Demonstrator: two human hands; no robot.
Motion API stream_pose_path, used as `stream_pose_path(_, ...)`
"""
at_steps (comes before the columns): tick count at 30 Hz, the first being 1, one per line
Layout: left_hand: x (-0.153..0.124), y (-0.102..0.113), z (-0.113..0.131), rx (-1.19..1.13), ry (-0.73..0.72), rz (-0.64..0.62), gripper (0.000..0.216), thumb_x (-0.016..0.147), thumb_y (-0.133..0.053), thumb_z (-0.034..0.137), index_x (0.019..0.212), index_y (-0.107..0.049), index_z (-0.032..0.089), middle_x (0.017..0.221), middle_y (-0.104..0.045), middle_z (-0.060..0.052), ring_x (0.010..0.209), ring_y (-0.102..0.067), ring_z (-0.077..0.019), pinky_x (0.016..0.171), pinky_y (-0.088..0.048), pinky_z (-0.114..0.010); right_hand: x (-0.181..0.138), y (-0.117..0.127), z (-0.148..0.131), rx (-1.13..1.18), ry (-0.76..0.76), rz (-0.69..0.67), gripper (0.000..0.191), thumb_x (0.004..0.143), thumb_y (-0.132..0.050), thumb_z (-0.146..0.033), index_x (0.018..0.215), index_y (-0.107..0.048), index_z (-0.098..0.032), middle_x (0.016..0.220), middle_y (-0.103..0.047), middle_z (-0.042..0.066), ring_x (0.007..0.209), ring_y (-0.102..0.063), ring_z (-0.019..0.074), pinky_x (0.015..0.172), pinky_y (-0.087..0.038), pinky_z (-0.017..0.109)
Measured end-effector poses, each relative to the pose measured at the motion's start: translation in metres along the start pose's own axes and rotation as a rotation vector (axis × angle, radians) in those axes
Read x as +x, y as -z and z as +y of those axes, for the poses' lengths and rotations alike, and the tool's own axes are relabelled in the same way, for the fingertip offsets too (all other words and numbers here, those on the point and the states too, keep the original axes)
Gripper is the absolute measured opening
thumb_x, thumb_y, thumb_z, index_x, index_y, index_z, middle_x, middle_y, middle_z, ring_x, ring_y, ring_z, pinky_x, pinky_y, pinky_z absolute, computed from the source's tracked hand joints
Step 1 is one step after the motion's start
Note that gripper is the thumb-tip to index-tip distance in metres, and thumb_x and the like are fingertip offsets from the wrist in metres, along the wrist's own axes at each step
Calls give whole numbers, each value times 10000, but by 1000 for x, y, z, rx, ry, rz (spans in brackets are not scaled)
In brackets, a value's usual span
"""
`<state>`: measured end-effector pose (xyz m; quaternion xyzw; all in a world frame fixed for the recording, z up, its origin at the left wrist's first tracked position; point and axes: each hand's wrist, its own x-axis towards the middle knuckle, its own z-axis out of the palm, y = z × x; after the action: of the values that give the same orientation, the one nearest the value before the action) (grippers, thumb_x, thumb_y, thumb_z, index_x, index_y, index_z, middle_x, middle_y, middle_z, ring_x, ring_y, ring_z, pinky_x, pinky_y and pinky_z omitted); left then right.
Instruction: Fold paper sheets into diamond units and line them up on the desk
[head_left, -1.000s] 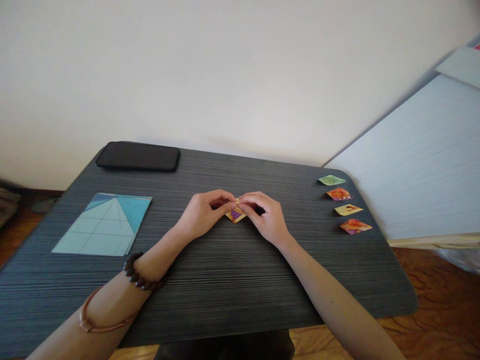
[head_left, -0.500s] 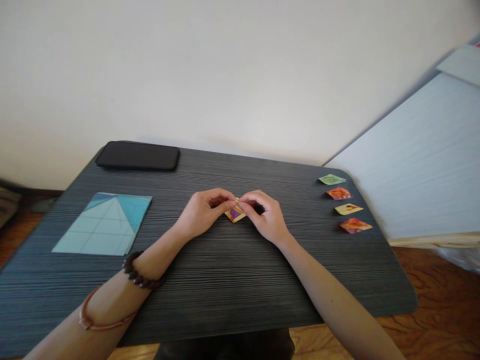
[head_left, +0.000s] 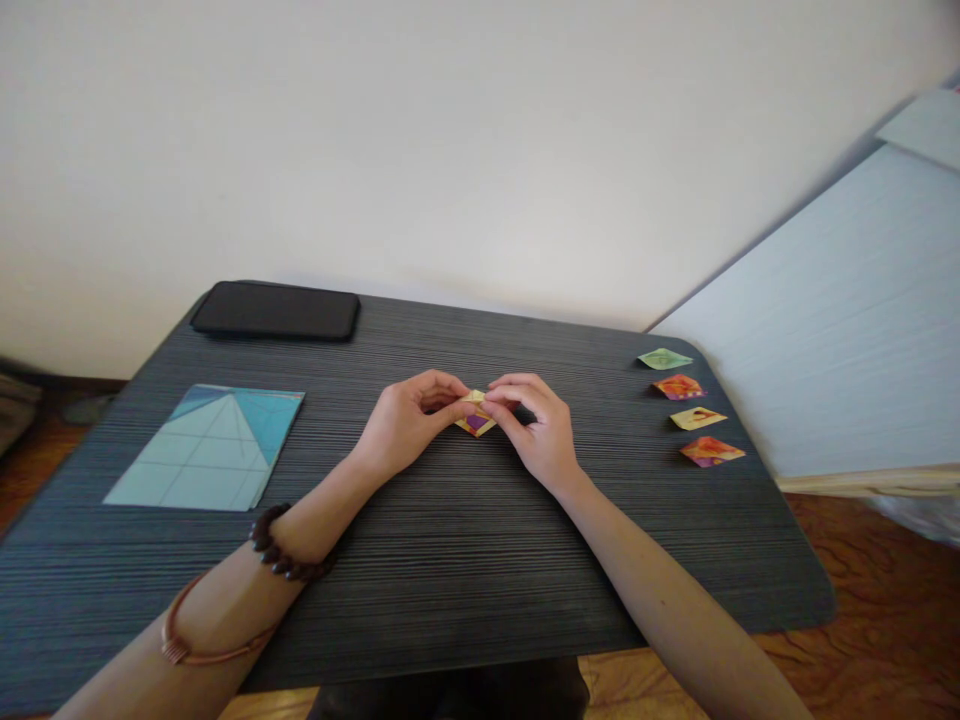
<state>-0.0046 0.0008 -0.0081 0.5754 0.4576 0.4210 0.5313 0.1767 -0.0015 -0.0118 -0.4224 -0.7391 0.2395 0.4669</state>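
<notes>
A small folded paper piece (head_left: 477,420), yellow with purple and orange, sits at the middle of the dark striped table (head_left: 450,560). My left hand (head_left: 409,425) pinches its left side with thumb and fingers closed. My right hand (head_left: 540,430) pinches its right side the same way, fingertips meeting those of the left over the paper. Most of the piece is hidden under my fingers.
Several small folded paper shapes lie in a row at the table's right edge, from a green one (head_left: 663,358) to an orange one (head_left: 711,452). A blue patterned paper sheet (head_left: 210,448) lies at the left, a black phone (head_left: 276,311) at the back left. A pale board (head_left: 840,330) leans at the right.
Both hands have shifted slightly away from me and the paper piece has turned a little between the fingertips. Nothing else has moved.
</notes>
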Motion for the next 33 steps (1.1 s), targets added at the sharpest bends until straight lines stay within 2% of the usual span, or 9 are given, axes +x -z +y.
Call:
stream_pose_path(4, -1, 0, -1, 19, -15, 17, 276, 719, -701, 353, 873, -612, 142, 893, -708, -58, 851, -673, -193, 860, -516, -346, -1, 0, 2, -25, 25, 13, 65, 829, -605, -238, 864, -659, -237, 960, -616, 33, 842, -601, 140, 761, -513, 298)
stream_pose_path(9, 0, 0, -2, 76, -28, 27, 265, 729, -687, 379, 855, -635, 153, 902, -717, -53, 856, -675, -200, 855, -516, -344, -1, 0, 3, -94, 24, 19, 64, 833, -598, -265, 851, -659, -256, 969, -613, 31, 912, -596, 165, 855, -492, 349)
stream_pose_path(15, 0, 4, -6, 179, -25, 9, 249, 750, -656, 401, 816, -646, 161, 915, -715, -66, 845, -672, -212, 828, -519, -368, 1, 1, 2, -84, -20, -56, 72, 833, -597, -280, 830, -650, -231, 967, -642, 35, 916, -605, 171, 872, -473, 349)
stream_pose_path(20, 1, 3, -5, 42, -16, -9, 241, 739, -674, 372, 780, -612, 144, 939, -711, -85, 843, -673, -206, 816, -524, -366, 0, 0, 2, 18, -122, -143, 117, 840, -580, -324, 832, -639, -223, 798, -679, 5, 737, -631, 146, 739, -500, 299)
stream_pose_path(26, 0, 4, 1, -39, 42, -14, 257, 723, -694, 371, 793, -614, 137, 879, -721, -76, 811, -675, -202, 780, -530, -347, 0, -1, 3, 157, -261, -56, 210, 750, -680, -362, 884, -626, -210, 756, -701, 7, 690, -661, 152, 706, -519, 294)
stream_pose_path(33, -1, 4, 3, -11, 63, -16, 254, 725, -691, 383, 790, -626, 147, 827, -726, -59, 777, -680, -201, 748, -536, -326, 2, 0, 4, 142, -235, -38, 154, 725, -699, -370, 750, -685, -218, 756, -702, 9, 687, -644, 150, 686, -521, 296)
